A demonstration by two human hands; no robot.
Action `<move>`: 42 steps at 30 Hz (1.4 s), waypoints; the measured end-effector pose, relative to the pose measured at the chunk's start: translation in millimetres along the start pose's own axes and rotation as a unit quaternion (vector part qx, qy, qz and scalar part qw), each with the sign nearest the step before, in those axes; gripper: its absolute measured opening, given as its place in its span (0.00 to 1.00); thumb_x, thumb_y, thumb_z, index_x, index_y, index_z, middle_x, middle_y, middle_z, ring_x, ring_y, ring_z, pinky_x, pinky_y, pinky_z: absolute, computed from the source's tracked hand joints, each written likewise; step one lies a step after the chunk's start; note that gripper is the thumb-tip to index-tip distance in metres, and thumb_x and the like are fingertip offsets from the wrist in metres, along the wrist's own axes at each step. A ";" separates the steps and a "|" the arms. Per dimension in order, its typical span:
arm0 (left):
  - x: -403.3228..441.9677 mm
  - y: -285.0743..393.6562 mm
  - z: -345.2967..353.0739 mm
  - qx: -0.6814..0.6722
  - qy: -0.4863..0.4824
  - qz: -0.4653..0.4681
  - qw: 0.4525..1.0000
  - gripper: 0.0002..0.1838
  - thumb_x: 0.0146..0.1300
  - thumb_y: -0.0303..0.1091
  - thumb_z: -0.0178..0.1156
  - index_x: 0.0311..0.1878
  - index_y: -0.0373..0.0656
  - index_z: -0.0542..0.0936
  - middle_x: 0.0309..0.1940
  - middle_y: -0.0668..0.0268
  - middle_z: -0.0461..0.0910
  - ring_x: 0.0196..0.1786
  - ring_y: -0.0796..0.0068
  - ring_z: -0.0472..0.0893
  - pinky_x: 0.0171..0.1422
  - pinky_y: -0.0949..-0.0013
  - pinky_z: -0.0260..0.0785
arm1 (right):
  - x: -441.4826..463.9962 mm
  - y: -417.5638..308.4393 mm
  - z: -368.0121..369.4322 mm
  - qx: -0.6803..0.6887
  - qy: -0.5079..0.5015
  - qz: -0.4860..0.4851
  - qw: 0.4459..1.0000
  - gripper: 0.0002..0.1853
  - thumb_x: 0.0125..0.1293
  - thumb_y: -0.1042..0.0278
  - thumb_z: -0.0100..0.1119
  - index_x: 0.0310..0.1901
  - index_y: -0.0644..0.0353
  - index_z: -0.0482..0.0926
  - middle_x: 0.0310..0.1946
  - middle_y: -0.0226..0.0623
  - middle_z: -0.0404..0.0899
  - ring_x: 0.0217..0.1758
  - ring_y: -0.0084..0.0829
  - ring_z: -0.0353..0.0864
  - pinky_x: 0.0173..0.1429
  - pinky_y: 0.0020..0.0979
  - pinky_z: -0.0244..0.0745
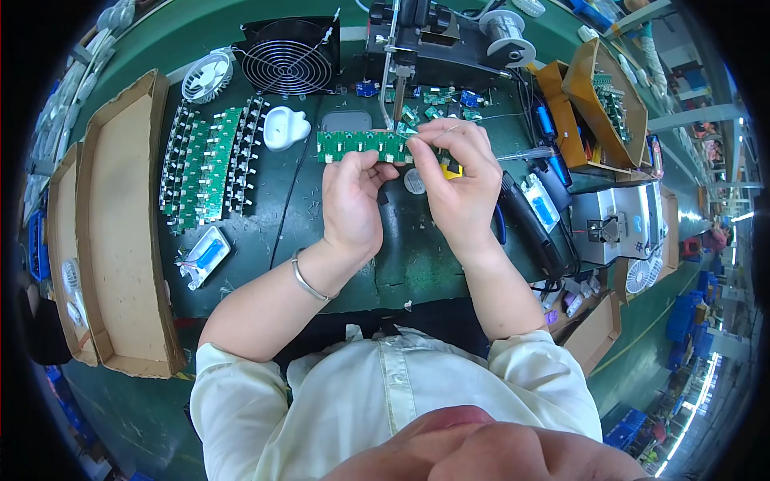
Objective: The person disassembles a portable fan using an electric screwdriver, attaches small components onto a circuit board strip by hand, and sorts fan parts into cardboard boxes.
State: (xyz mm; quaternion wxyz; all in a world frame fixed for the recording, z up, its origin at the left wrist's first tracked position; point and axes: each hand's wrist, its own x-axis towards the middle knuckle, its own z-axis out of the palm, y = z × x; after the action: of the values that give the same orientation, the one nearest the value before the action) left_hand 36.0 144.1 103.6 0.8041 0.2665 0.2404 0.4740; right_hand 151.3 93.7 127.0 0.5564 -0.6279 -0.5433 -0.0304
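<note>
A long green circuit board strip (350,143) with small white parts is held level under the tip of a soldering machine (401,80). My left hand (353,196), a metal bangle on its wrist, grips the strip's lower edge between thumb and fingers. At the right end, my right hand (461,176) pinches the strip with thumb and forefinger; my fingers partly cover that end. Small loose green boards (407,115) lie just behind it. A grey rounded pad (346,121) is behind the strip's left part, and a round silvery disc (415,181) lies between my hands.
Several finished-looking board strips (204,164) lie at left beside a white dish (286,128). A black fan (289,56) and solder spool (507,40) stand behind. Cardboard trays (124,224) flank the left; an open box (601,96), black handheld tool (531,224) and metal device (618,220) are right.
</note>
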 end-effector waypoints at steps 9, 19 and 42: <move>-0.2 -0.9 -1.3 -0.001 -0.001 -0.006 1.000 0.11 0.64 0.31 0.51 0.36 0.36 0.80 0.33 0.61 0.82 0.35 0.75 0.77 0.45 0.71 0.69 | 0.2 -1.7 0.0 -0.012 -0.003 -0.015 1.000 0.04 0.52 0.77 0.68 0.30 0.61 0.83 0.34 0.35 0.80 0.42 0.33 0.76 0.45 0.32 0.70; 0.4 -10.9 -6.7 -0.039 -0.030 -0.070 0.996 0.10 0.66 0.34 0.51 0.38 0.39 0.80 0.34 0.65 0.81 0.35 0.77 0.76 0.46 0.70 0.68 | -2.1 3.7 -2.9 -0.012 0.002 -0.001 1.000 0.04 0.52 0.77 0.68 0.30 0.62 0.82 0.32 0.35 0.80 0.41 0.33 0.78 0.46 0.33 0.69; 2.6 -4.6 -0.6 0.049 -0.043 -0.195 0.979 0.07 0.65 0.37 0.62 0.36 0.45 0.80 0.30 0.72 0.79 0.31 0.84 0.75 0.41 0.76 0.69 | -3.4 10.7 -29.2 -0.008 -0.121 0.092 0.988 0.07 0.49 0.70 0.70 0.30 0.60 0.83 0.45 0.37 0.79 0.52 0.37 0.75 0.57 0.36 0.69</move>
State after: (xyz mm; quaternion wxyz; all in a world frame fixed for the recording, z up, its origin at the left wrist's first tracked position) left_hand 39.6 144.7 99.8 0.8763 0.2743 0.2759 0.2841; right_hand 174.2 72.4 128.8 0.4820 -0.6783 -0.5467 0.0932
